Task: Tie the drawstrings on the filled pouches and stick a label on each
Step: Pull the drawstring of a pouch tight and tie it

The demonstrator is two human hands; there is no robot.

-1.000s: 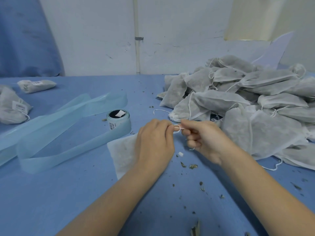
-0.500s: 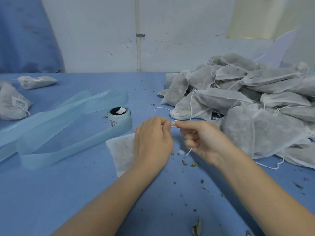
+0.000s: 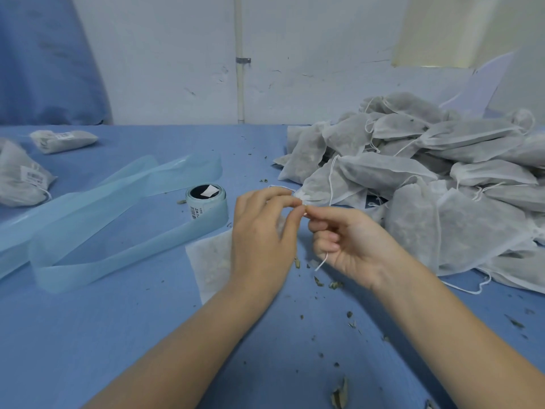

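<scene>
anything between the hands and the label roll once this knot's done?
Nothing visible. The label roll stands in the open, left of the left hand, with bare table between. Its loose liner trails away leftward.

Two bare forearms enter from the bottom edge of the head view, each ending in a bare hand. The left hand (image 3: 264,231) shows its back, with four knuckles and smooth, unmarked fingers. The right hand (image 3: 351,243) shows its palm side and the inner wrist, with short, plain, unpainted fingernails. No sleeve or cuff covers either arm as far as the frame reaches; both are uncovered from wrist to the picture's edge. Neither hand wears a glove. No ring, watch, bracelet or band shows on either hand or wrist. The rest of the person lies outside the picture.
</scene>
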